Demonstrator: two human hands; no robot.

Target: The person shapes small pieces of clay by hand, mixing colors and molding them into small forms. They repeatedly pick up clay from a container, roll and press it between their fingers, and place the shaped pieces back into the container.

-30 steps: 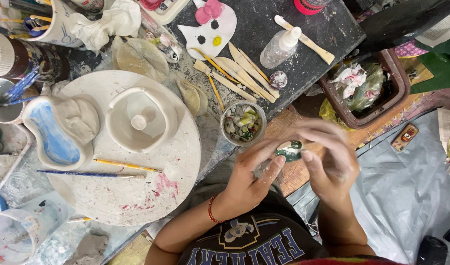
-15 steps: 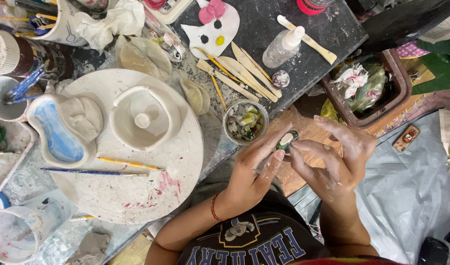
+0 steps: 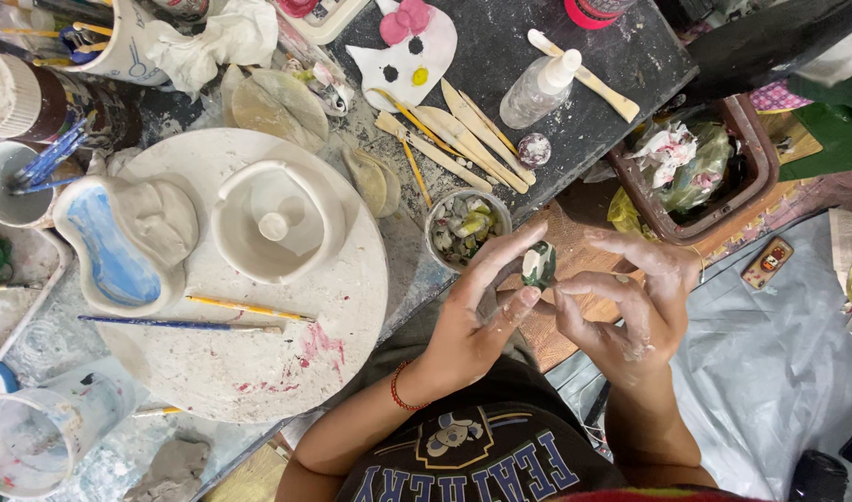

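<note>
1. Pinching a small green-and-white glazed clay piece (image 3: 538, 264) between thumb and fingertips of the left hand (image 3: 477, 321), closed on it, held up in the air near the chest.
2. Hovering just beside it with the right hand (image 3: 635, 307), fingers curled and half open, fingertips close to the piece; cannot tell if really touching.
3. Could slip from messy, clay-dusted fingers and drop onto the brown wooden desk (image 3: 574, 256) below, maybe chipping.
4. Could squeeze too hard and snap such a small thing.
5. Could bump the little round cup of coloured bits (image 3: 465, 228) just beside the left hand and spill it.
6. Could knock an elbow on the big round white board (image 3: 258, 372) holding the white clay bowl (image 3: 277, 223) and the blue-painted clay dish (image 3: 119, 242).
</note>
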